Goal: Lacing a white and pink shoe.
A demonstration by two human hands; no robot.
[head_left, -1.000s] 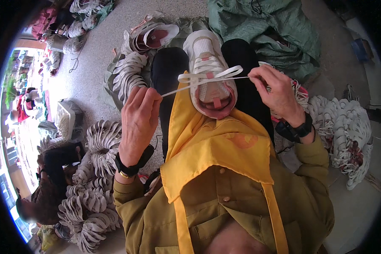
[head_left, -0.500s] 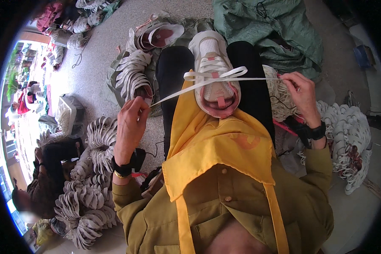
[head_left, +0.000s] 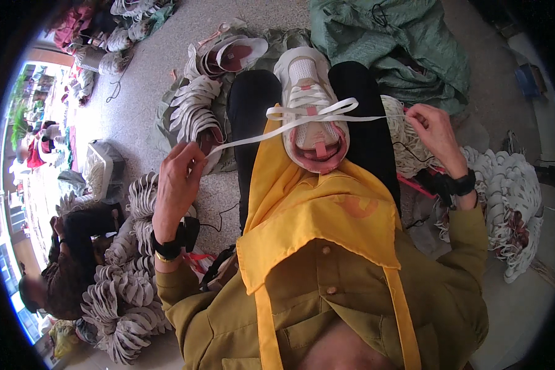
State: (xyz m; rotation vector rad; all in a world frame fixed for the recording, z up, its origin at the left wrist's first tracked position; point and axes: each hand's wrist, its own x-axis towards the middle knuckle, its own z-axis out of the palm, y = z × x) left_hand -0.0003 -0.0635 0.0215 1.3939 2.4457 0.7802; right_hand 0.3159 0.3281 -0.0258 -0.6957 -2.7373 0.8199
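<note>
Between my knees a white and pink sneaker (head_left: 308, 68) rests with its toe away from me and its heel on my yellow apron (head_left: 327, 203). Its white shoelace (head_left: 256, 139) is tied in a bow with two loops over the tongue. One lace end runs out to my left hand (head_left: 180, 179), closed in a pinch on it. The other end stretches nearly level to my right hand (head_left: 433, 132), also pinching it. Both hands are held wide of the shoe, at about the height of its ankle opening.
Stacks of white shoe pieces (head_left: 194, 102) lie on the floor left of my legs, with more piles (head_left: 120, 308) at lower left. A bundle of white laces or straps (head_left: 505, 203) lies at right. A green sack (head_left: 394, 49) is ahead. Another person (head_left: 68, 271) sits at far left.
My left hand has moved a little left and toward me, and the lace on that side now sags slightly. My right hand has barely shifted.
</note>
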